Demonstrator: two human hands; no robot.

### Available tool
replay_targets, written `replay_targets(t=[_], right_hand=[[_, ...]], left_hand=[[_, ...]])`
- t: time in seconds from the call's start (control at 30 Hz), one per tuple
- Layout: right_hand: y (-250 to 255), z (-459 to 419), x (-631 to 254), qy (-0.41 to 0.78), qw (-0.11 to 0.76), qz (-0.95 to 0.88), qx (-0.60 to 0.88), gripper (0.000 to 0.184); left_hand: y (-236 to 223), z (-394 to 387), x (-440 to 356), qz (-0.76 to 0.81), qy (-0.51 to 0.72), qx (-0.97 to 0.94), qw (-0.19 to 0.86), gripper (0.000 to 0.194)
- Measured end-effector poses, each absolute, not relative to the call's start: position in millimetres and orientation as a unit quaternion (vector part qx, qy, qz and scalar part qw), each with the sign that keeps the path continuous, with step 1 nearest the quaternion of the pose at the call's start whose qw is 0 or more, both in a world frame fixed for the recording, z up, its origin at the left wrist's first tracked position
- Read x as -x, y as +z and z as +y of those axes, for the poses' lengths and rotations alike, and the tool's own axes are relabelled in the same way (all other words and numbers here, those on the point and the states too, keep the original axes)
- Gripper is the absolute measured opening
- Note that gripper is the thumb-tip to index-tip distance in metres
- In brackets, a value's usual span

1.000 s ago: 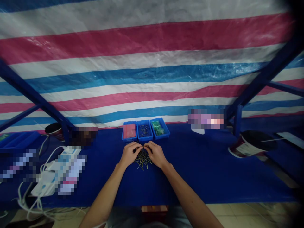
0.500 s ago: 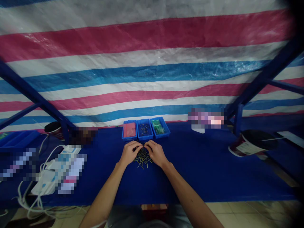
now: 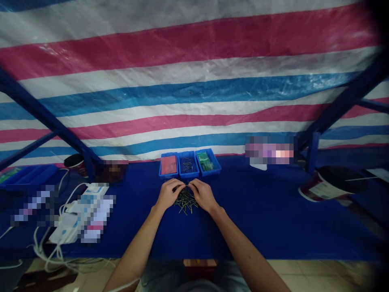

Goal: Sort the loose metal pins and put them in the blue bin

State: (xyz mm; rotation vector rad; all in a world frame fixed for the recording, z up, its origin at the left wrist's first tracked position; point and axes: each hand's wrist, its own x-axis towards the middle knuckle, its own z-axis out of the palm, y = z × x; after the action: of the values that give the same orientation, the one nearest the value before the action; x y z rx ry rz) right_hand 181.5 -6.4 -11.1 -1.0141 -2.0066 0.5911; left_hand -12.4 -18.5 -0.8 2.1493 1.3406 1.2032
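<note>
Workbench shot from my head cam, going left to right. The whole table is covered in dark blue, with a striped tarp in pink, white and blue hanging behind it, and blue metal struts slanting across both sides. Far left there's a shallow blue tray, with a dark-rimmed bucket just behind it and a pixelated blob next to that. Closer in, a white power strip sits in a tangle of white cables, partly under some blurred stuff I can't make out.

Middle of the table is the action. My left hand and right hand are curled in toward each other, fingertips nearly meeting right over a loose pile of pins. The pile sits on the bare cloth, just under the hands and just in front of three small blue bins. Can't tell if either hand has actually pinched a pin, it's too small to see.

Those bins sit side by side: pink stuff, dark pins, green stuff. Further right is another blurred patch, then a tipped-looking bucket near the table edge. Pale floor tiles show below the front edge.
</note>
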Motion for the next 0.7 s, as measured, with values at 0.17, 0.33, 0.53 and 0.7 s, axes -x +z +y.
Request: replay_targets(t=[0.17,0.33,0.53,0.7], right_hand=[[-9.8,-7.5,-181.4,0.246,0.414,-0.782,0.396,0.017],[-9.4,-7.7,-180.8,0.239,0.413,-0.787,0.391,0.017],[-9.3,-7.8,-181.6,0.240,0.405,-0.788,0.397,0.016],[-9.7,-7.5,-182.2,0.239,0.400,-0.791,0.398,0.017]], left_hand=[[-1.0,-18.4,13.1,0.471,0.434,-0.751,0.162,0.023],[-0.7,-18.6,13.6,0.472,0.429,-0.753,0.163,0.024],[1.5,-19.0,13.0,0.475,0.427,-0.752,0.164,0.021],[1.7,-19.3,12.6,0.476,0.427,-0.751,0.163,0.019]])
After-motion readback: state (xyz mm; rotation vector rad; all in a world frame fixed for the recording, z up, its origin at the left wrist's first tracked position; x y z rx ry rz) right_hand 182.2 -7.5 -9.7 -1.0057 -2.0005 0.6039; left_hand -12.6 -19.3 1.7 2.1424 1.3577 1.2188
